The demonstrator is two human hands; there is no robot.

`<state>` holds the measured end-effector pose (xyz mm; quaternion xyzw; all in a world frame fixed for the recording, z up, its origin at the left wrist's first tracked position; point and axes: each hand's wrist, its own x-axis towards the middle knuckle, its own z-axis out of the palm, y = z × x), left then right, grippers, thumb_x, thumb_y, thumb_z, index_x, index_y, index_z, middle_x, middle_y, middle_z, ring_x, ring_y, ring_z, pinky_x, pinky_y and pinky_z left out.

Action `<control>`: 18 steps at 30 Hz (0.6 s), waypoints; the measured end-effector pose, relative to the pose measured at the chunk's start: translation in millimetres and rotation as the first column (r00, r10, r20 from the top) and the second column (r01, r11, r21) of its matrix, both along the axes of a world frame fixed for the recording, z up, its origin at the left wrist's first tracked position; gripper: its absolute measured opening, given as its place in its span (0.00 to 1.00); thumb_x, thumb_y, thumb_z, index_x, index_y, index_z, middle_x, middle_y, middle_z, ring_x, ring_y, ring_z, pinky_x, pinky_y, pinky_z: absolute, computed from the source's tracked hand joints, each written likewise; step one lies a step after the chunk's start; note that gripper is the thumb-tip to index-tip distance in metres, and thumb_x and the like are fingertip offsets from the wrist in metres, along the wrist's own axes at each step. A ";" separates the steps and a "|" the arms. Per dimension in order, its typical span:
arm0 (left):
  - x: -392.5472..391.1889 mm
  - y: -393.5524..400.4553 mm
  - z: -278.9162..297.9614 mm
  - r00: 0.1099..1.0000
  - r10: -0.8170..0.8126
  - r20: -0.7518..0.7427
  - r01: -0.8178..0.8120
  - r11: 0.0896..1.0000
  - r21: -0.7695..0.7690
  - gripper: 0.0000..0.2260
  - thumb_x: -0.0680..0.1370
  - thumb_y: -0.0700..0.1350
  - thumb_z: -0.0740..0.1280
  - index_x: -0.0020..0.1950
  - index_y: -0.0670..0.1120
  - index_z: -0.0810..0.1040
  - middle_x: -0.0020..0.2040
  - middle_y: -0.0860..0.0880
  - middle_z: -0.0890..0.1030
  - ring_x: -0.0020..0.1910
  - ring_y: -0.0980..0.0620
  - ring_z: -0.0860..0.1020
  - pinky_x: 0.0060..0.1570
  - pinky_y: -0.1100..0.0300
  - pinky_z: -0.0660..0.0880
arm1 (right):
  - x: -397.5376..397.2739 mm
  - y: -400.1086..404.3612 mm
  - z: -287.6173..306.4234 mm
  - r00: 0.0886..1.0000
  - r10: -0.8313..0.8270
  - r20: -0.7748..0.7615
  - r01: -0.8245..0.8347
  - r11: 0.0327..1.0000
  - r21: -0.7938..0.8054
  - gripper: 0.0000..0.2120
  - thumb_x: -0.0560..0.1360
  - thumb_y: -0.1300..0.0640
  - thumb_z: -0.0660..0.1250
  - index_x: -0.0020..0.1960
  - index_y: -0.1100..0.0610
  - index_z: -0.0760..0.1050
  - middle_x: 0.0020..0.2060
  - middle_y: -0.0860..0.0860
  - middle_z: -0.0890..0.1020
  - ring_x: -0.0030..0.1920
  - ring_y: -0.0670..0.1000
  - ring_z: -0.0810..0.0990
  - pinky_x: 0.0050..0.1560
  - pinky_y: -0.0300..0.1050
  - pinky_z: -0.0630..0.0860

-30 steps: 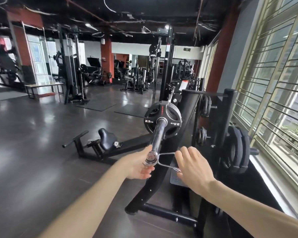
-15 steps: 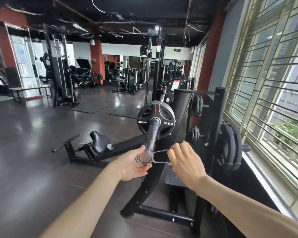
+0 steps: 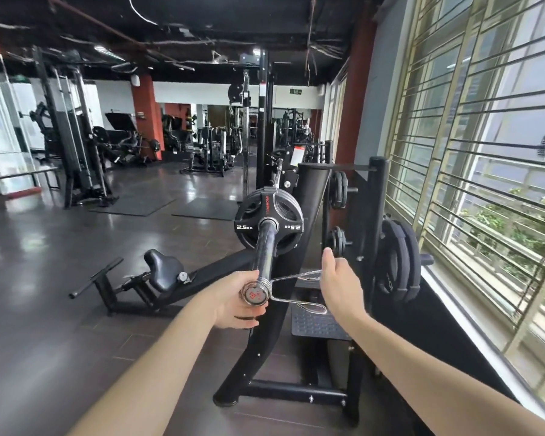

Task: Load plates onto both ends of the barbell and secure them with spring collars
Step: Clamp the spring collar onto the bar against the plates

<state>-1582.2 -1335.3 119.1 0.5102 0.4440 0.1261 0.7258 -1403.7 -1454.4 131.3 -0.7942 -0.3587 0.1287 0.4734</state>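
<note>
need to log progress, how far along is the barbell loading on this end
Done: a black 2.5 kg plate sits on the steel barbell sleeve. In hand: the chrome wire spring collar is only at the sleeve's tip, far from the plate; the left hand steadies the end, the right hand is open at its handles. Left: slide it against the plate. The other end is out of view.

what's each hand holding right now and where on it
The left hand cups the barbell sleeve at its outer end. The right hand has opened beside the spring collar handles and holds nothing.
</note>
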 end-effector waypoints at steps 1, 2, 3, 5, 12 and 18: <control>3.6 -0.3 3.0 0.998 0.008 -0.060 -0.004 0.998 0.057 0.22 0.79 0.59 0.61 0.61 0.44 0.79 0.51 0.44 0.84 0.53 0.46 0.83 0.54 0.48 0.79 | 3.1 5.5 8.3 0.955 -0.028 -0.295 0.001 0.996 -0.090 0.27 0.82 0.39 0.52 0.60 0.61 0.75 0.67 0.58 0.77 0.65 0.59 0.76 0.70 0.57 0.70; 7.3 -2.2 5.1 0.991 0.028 -0.128 -0.010 0.991 0.137 0.22 0.79 0.59 0.58 0.63 0.45 0.77 0.53 0.44 0.84 0.52 0.45 0.84 0.51 0.48 0.80 | 6.3 9.8 14.8 0.858 -0.012 -0.514 -0.080 0.984 -0.157 0.26 0.83 0.41 0.54 0.60 0.63 0.75 0.68 0.60 0.76 0.67 0.62 0.75 0.72 0.61 0.68; 10.7 -4.0 5.8 0.982 0.049 -0.184 -0.009 0.977 0.212 0.22 0.80 0.59 0.56 0.65 0.46 0.75 0.55 0.43 0.84 0.51 0.45 0.84 0.48 0.49 0.80 | 8.8 13.0 18.9 0.776 0.020 -0.631 -0.184 0.963 -0.196 0.26 0.82 0.43 0.56 0.63 0.65 0.74 0.69 0.61 0.75 0.67 0.63 0.73 0.72 0.64 0.67; 13.9 -5.0 2.5 0.969 0.066 -0.239 0.003 0.961 0.275 0.24 0.80 0.62 0.53 0.64 0.47 0.74 0.54 0.43 0.85 0.49 0.45 0.85 0.45 0.48 0.81 | 16.0 17.6 22.9 0.721 0.058 -0.690 -0.305 0.921 -0.242 0.29 0.82 0.45 0.58 0.74 0.65 0.65 0.73 0.62 0.70 0.72 0.64 0.68 0.70 0.68 0.66; 10.5 -0.4 0.4 0.957 0.034 -0.288 0.054 0.954 0.293 0.28 0.80 0.68 0.52 0.62 0.47 0.74 0.47 0.41 0.84 0.39 0.47 0.83 0.43 0.46 0.84 | 48.7 27.6 42.6 0.581 0.166 -0.797 -0.623 0.721 -0.304 0.59 0.69 0.23 0.61 0.82 0.63 0.44 0.81 0.62 0.52 0.80 0.68 0.49 0.75 0.66 0.60; 6.5 3.9 -0.3 0.984 -0.001 -0.180 0.042 0.974 0.223 0.26 0.80 0.67 0.55 0.66 0.49 0.72 0.48 0.41 0.82 0.39 0.47 0.79 0.48 0.42 0.82 | 43.3 34.6 37.6 0.748 0.178 -0.639 -0.595 0.605 -0.529 0.43 0.79 0.33 0.58 0.74 0.71 0.63 0.60 0.61 0.78 0.59 0.59 0.78 0.58 0.53 0.79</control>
